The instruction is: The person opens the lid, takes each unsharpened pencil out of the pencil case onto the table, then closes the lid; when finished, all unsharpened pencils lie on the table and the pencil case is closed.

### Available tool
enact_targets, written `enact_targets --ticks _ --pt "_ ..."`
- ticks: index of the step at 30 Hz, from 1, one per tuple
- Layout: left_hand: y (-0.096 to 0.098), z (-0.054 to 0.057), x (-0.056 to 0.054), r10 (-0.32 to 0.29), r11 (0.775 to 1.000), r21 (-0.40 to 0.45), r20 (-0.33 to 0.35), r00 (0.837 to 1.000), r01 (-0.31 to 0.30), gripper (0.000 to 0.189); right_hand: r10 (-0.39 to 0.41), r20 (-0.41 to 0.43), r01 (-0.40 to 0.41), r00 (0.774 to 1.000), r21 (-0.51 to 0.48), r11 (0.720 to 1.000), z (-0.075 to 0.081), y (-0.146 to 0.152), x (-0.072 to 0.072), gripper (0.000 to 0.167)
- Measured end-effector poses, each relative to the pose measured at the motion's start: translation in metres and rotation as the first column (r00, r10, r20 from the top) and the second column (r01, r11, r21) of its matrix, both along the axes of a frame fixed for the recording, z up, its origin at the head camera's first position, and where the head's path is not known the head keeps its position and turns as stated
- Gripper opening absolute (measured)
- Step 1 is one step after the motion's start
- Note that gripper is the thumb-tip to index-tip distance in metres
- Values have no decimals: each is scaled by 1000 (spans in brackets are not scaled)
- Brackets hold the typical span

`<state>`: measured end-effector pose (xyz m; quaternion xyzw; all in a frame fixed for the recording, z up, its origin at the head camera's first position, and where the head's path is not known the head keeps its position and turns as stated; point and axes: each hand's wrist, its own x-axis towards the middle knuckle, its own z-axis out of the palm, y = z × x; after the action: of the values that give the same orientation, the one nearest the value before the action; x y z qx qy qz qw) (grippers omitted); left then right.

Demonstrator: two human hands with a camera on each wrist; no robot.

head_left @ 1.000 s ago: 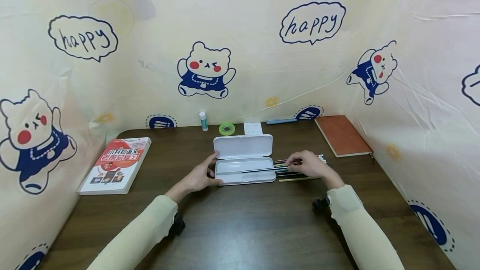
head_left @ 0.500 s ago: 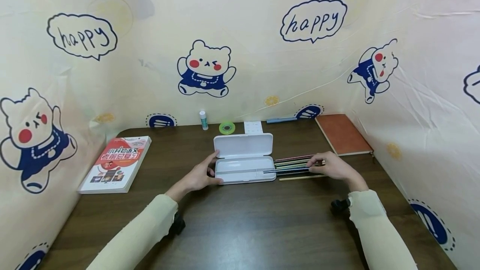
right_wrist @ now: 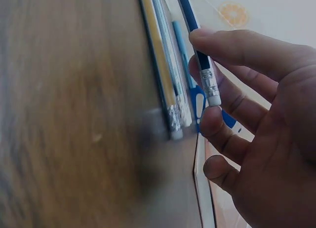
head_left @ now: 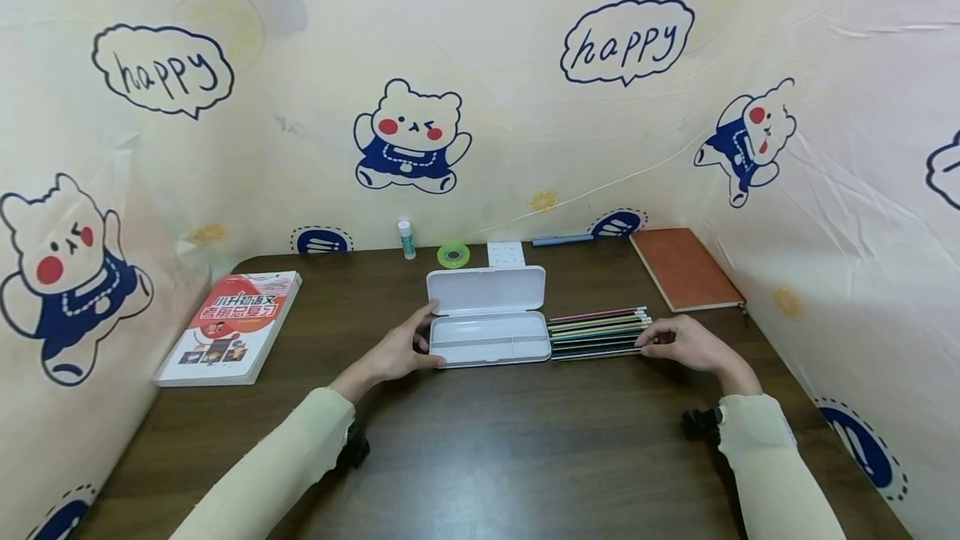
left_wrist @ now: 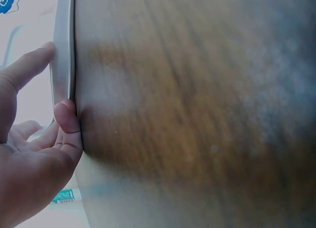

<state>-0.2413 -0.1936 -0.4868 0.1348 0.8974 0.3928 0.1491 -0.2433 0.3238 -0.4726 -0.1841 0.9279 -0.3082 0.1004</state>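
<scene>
The white pencil case lies flipped open on the dark wooden table, with no pencils inside. My left hand grips its left end, thumb at the near corner and fingers round the far side. To its right lies a row of several pencils, side by side, eraser ends pointing right. My right hand is at those ends. In the right wrist view it pinches a dark blue pencil between thumb and fingers, near the white eraser. That pencil stands above the others there.
Behind the case stand a glue stick, a green tape roll, a white card and a blue pen. A red-and-white book lies left, a brown notebook right.
My right hand has moved right, drawing the pencil it holds out from over the case to the row beside it. My left hand has stayed on the case.
</scene>
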Motion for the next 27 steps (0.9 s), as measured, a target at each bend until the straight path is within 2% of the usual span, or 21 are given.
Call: enact_targets --ticks 6,16,27 --pt "0 -1 2 -1 1000 -11 4 1000 1 104 -12 24 12 1000 18 1000 -7 5 -1 6" --pt "0 1 2 -1 1000 -11 -2 1000 1 103 9 -67 -5 998 48 999 -7 3 -3 8" --pt "0 1 1 -1 1000 -4 -3 1000 1 103 22 -63 -18 998 52 998 -8 1 -5 10"
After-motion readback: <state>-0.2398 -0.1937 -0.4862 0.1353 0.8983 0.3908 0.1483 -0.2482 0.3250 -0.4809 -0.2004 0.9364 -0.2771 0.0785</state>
